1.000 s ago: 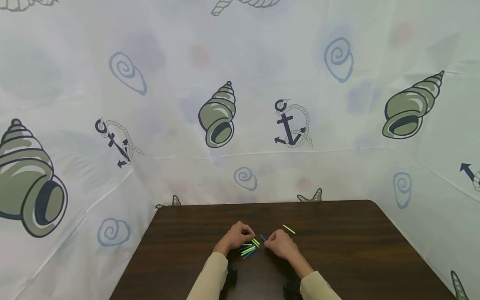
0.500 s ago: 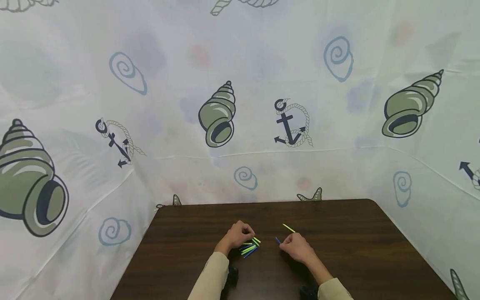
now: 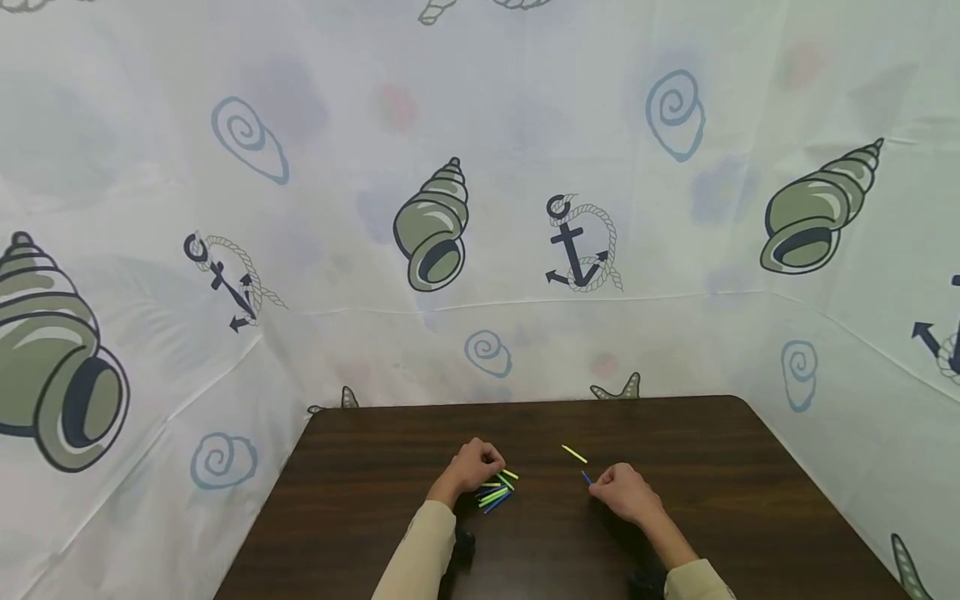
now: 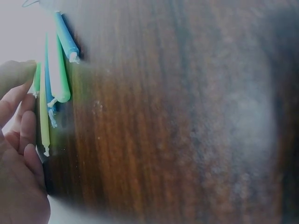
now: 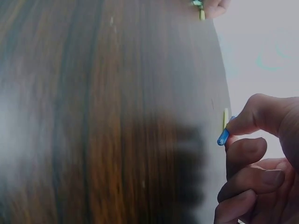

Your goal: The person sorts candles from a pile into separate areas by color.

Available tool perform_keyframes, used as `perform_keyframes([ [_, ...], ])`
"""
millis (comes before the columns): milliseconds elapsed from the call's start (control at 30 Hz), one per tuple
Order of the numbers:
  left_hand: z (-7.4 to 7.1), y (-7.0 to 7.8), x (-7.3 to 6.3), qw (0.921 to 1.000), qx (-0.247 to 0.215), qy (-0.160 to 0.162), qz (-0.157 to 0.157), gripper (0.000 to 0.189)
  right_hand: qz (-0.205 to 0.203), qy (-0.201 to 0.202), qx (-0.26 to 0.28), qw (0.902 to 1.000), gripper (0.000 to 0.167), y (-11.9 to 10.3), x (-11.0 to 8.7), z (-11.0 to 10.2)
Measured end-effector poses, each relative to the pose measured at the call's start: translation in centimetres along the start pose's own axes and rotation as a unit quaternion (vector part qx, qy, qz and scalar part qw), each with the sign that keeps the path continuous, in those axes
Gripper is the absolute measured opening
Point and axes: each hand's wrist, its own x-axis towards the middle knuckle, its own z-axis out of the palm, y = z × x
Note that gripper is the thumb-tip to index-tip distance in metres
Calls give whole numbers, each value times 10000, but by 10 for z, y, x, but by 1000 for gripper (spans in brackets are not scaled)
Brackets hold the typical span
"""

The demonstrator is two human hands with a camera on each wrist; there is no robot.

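Observation:
My right hand (image 3: 630,493) pinches a blue candle (image 3: 587,477) between thumb and forefinger, right of the middle of the table; in the right wrist view the candle's end (image 5: 223,137) sticks out past the thumb. Just behind it lies a single yellow candle (image 3: 574,454). My left hand (image 3: 471,467) stays at a loose pile of thin yellow, green and blue candles (image 3: 495,497), its thumb and forefinger curled close beside them. White wicks show on several candles (image 4: 58,74) in the left wrist view. Whether the left fingertips grip a candle or only touch the pile is hard to see.
The dark wood table (image 3: 360,517) has rounded far corners. Behind it and at both sides hangs a white cloth (image 3: 337,350) printed with shells and anchors. Dark devices sit under both wrists, such as the left one (image 3: 465,547).
My right hand has carried the blue candle from beside the pile to the right, to just in front of the lone yellow candle. The left hand has kept its place at the pile.

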Motion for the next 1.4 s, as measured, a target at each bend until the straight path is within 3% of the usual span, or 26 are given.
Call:
perform_keyframes([
  [367,-2,10,-4,9999,8,100,79,13,247,-11,-221,9995,46,8,-7,-18],
  [667,0,4,-3,9997,113,187,57,17,265,3,-217,9994,48,17,-2,-17],
  [900,-3,0,-3,9999,-62,-20,106,15,270,59,-270,9993,40,19,-2,-16],
  [1033,-7,11,-10,10000,14,-27,72,12,193,74,-216,9996,35,18,-3,-18],
  [1267,-16,39,-27,9994,313,-28,121,13,85,129,-98,9998,44,24,-2,-18],
  [1400,-17,45,-31,9993,361,2,124,13,97,114,-27,9999,45,27,-1,-18],
])
